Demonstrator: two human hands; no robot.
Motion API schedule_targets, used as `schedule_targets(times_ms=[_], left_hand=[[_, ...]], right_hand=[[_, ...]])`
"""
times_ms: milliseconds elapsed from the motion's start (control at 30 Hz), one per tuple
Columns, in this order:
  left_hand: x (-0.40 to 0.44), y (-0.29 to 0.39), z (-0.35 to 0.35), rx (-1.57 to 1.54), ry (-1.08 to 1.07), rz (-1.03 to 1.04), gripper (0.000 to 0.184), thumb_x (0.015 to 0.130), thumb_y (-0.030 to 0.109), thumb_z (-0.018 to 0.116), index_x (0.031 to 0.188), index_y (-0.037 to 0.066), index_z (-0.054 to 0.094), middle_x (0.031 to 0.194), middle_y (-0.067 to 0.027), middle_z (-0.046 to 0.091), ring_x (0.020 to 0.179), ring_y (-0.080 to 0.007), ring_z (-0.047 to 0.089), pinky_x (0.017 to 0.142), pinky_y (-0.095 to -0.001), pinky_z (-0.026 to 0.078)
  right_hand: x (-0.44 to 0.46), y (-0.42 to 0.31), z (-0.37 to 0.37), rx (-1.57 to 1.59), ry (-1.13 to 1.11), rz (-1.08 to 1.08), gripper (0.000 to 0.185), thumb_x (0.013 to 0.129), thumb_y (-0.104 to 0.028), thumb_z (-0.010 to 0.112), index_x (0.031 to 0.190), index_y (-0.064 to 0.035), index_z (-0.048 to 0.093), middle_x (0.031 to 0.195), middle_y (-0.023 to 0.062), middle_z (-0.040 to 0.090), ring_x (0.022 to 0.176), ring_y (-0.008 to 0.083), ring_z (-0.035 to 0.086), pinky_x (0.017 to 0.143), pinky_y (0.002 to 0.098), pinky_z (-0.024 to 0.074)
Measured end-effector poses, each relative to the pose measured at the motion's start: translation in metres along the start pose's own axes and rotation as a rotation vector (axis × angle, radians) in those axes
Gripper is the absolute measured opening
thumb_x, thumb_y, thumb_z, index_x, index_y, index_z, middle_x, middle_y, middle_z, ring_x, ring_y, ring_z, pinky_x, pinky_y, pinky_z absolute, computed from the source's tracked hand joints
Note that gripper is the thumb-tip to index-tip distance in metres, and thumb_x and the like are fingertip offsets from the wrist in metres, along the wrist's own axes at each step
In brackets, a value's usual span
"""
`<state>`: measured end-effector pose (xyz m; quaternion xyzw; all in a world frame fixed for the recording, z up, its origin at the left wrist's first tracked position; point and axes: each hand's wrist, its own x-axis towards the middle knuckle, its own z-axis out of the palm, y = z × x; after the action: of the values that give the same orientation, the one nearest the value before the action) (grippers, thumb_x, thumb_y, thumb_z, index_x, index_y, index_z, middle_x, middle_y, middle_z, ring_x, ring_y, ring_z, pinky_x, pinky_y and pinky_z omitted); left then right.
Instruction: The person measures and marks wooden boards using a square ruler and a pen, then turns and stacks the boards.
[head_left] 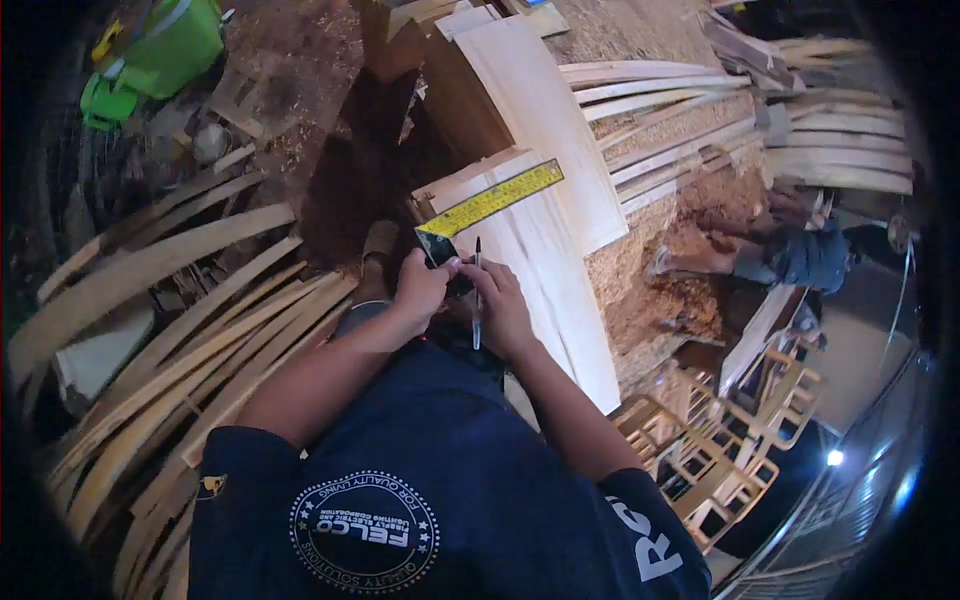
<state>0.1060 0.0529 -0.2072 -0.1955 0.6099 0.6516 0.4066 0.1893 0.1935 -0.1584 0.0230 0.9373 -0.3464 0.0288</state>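
Observation:
A try square with a yellow marked blade [490, 200] and a dark handle lies over the end of a pale wooden board [540, 260]. My left hand [422, 288] is closed on the dark handle, at the board's near left side. My right hand [497, 308] is closed with a pen [477, 325] held upright between its fingers, close beside the left hand. The fingertips of both hands meet near the handle, and my right hand partly hides what is there.
Another wide board [535, 100] lies beyond. Curved wooden strips [190, 350] are piled on the left, with more strips [670, 120] at upper right. A green container [170, 50] stands upper left. Another person [790, 255] is at right, above wooden frames [700, 440]. Sawdust covers the ground.

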Motion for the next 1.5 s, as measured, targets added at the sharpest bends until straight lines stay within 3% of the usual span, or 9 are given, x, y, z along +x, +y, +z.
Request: schedule_targets(times_ms=[100,300,600,900,1100,1200,1500], left_hand=[[0.000,-0.005,-0.001,0.059,0.091,0.073,0.023,0.097,0.019,0.074,0.107,0.000,0.063,0.096,-0.0088,0.071,0.086,-0.0163,0.068,0.072,-0.0353,0.056],[0.007,-0.015,-0.004,-0.082,0.060,0.060,0.024,0.096,0.022,0.075,0.101,0.000,0.065,0.087,-0.0071,0.070,0.075,-0.0144,0.065,0.067,-0.0337,0.053],[0.001,-0.006,-0.001,-0.085,0.075,0.057,0.020,0.097,0.018,0.073,0.103,0.000,0.066,0.089,-0.0060,0.071,0.075,-0.0135,0.065,0.067,-0.0320,0.053],[0.005,-0.011,-0.003,-0.007,0.086,0.187,0.023,0.096,0.018,0.075,0.102,-0.002,0.066,0.090,-0.0082,0.072,0.078,-0.0144,0.067,0.069,-0.0329,0.054],[0.005,-0.014,-0.003,0.072,0.132,0.175,0.024,0.096,0.019,0.075,0.102,-0.002,0.066,0.093,-0.0103,0.072,0.082,-0.0172,0.068,0.075,-0.0354,0.054],[0.005,-0.016,-0.003,0.022,0.117,0.166,0.024,0.096,0.019,0.076,0.102,-0.002,0.066,0.094,-0.0114,0.073,0.084,-0.0179,0.068,0.076,-0.0363,0.054],[0.008,-0.018,-0.004,0.092,0.120,0.163,0.026,0.094,0.020,0.077,0.103,-0.002,0.066,0.092,-0.0135,0.073,0.083,-0.0196,0.069,0.076,-0.0378,0.054]], right_hand=[[-0.004,0.002,0.003,0.048,0.016,-0.057,0.056,0.081,-0.013,0.081,0.133,-0.0083,0.060,0.137,0.0156,0.062,0.122,0.0391,0.059,0.105,0.0448,0.0465],[-0.004,0.000,0.003,0.056,0.023,-0.032,0.059,0.076,-0.014,0.082,0.131,-0.0077,0.060,0.140,0.0138,0.061,0.122,0.0372,0.059,0.102,0.0467,0.0475],[-0.005,0.002,0.006,0.042,0.084,-0.045,0.059,0.077,-0.012,0.088,0.129,-0.0073,0.060,0.136,0.0138,0.066,0.113,0.0367,0.063,0.097,0.0445,0.0497],[-0.002,-0.003,0.003,0.052,0.092,-0.025,0.055,0.076,-0.012,0.088,0.125,-0.0070,0.063,0.132,0.0128,0.067,0.109,0.0356,0.064,0.095,0.0434,0.0506],[-0.003,0.001,0.006,0.073,0.103,-0.045,0.054,0.076,-0.013,0.089,0.123,-0.0072,0.064,0.130,0.0128,0.068,0.110,0.0357,0.064,0.096,0.0437,0.0506],[-0.003,0.001,0.006,0.073,0.086,-0.041,0.055,0.075,-0.013,0.085,0.125,-0.0086,0.063,0.140,0.0099,0.064,0.113,0.0343,0.063,0.097,0.0442,0.0488],[-0.005,0.005,0.009,0.024,0.064,-0.023,0.052,0.075,-0.014,0.088,0.121,-0.0070,0.064,0.129,0.0137,0.068,0.112,0.0363,0.064,0.097,0.0442,0.0500]])
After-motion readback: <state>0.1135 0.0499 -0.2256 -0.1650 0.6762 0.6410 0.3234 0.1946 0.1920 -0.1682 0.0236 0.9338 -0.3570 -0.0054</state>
